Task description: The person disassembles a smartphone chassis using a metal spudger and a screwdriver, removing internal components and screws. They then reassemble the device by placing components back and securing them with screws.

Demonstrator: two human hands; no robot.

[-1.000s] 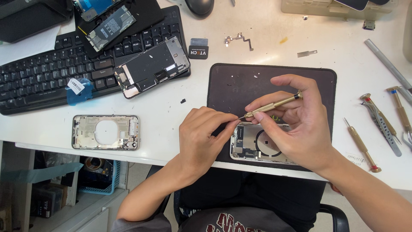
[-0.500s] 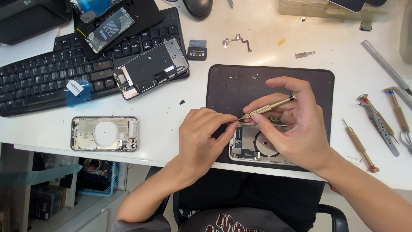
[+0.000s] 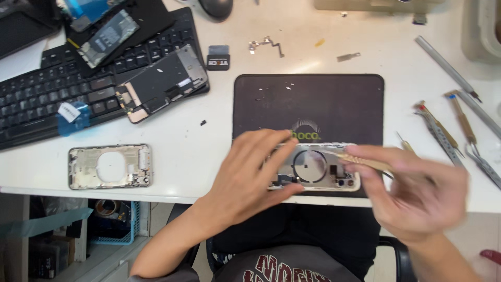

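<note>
The left hand (image 3: 250,175) lies flat with fingers spread over the left end of the phone frame (image 3: 318,168), pinning it on the near edge of the black mat (image 3: 308,104), close to the table edge (image 3: 172,196). The right hand (image 3: 417,196), blurred, pinches a thin tool (image 3: 362,162) whose tip is over the frame's right end. Loose tools (image 3: 454,125) crowd the right; bare table lies between the mat and a second frame (image 3: 110,166) at left. A keyboard (image 3: 57,99) sits beyond.
</note>
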